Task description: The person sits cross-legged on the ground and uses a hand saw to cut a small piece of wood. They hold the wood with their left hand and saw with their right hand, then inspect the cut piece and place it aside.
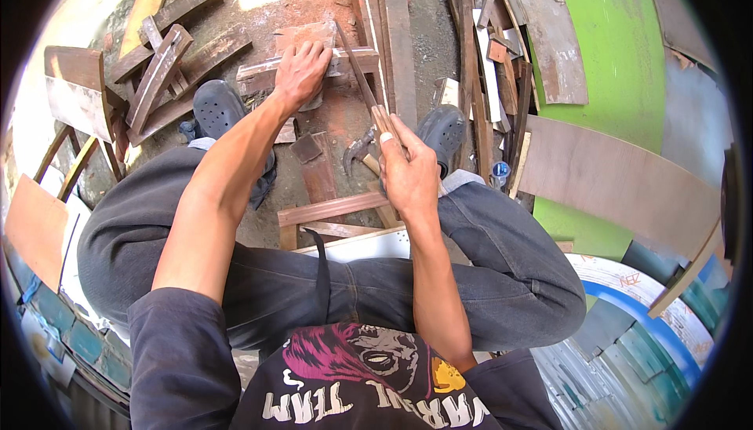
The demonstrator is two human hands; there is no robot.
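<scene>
A: What's the largest thing there?
B: The bright green panel [608, 45] at the right, with a wide brown board [620, 180] lying across it.
A: And ahead of the person?
B: A worn length of wood [257, 77], crosswise just beyond the shoes [218, 108]. The left hand [302, 77] rests palm down on it, fingers slightly apart and draped over the top. I can't tell where the thumb sits.
A: The other one?
B: The right hand [409, 173] is clamped around the wooden handle of a long tool [361, 75], fingers together. Its narrow dark blade slants across the wood's right end; I can't tell whether they touch.
A: Anything smaller?
B: A claw hammer [360, 148] just left of the right hand, and a little blue cup-like object [500, 170] right of the right shoe.
</scene>
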